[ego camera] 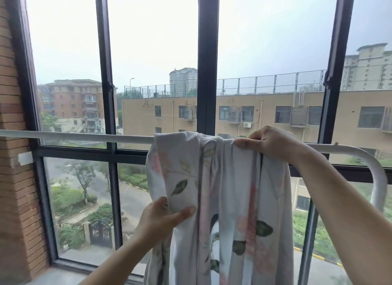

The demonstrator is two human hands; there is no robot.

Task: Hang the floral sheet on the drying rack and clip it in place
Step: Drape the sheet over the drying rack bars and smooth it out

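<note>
While bunched over the white tubular rack (84, 136), soft floral sheet (229, 178) pinched by left hand (163, 219) and right hand (269, 142)

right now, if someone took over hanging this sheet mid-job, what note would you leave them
Right hand: grips the floral sheet where it crosses the top of the rack rail.
Left hand: pinches the sheet's left fold lower down, thumb on the front.
Done: the sheet is draped over the rail, bunched near its right end.
Left: spread it along the bare rail to the left, then clip it. No clips in view.
</note>
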